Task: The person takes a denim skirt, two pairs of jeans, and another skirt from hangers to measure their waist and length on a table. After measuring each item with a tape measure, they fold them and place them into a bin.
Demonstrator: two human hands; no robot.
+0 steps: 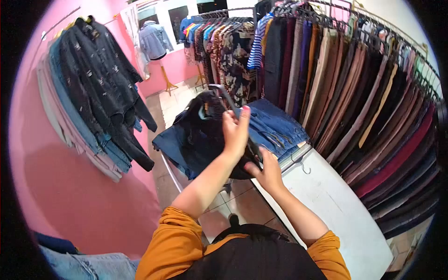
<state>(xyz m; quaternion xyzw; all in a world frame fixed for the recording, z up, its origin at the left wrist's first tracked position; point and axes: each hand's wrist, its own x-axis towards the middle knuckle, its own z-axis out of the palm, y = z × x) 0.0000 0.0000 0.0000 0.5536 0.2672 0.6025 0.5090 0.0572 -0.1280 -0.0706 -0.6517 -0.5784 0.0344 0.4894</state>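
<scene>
A black garment [212,135] is held up in front of me; its exact kind does not show clearly. My left hand [236,133] closes on its upper part, thumb pointing up along a dark strip [227,98] that sticks out at the top. Lower down and to the right, my right hand [268,172] grips the edge of the same garment, thumb pressed on the black cloth. Behind it, blue jeans [275,123] lie at the far end of the white table [333,210]. More dark blue denim [175,147] shows at the left, partly hidden by the black garment.
A metal hanger hook [304,167] rests on the table beside the jeans. Racks of hanging trousers [345,88] line the right side, shirts [219,44] the back. Dark jackets [100,74] hang on the pink left wall. Light denim [88,266] lies at lower left.
</scene>
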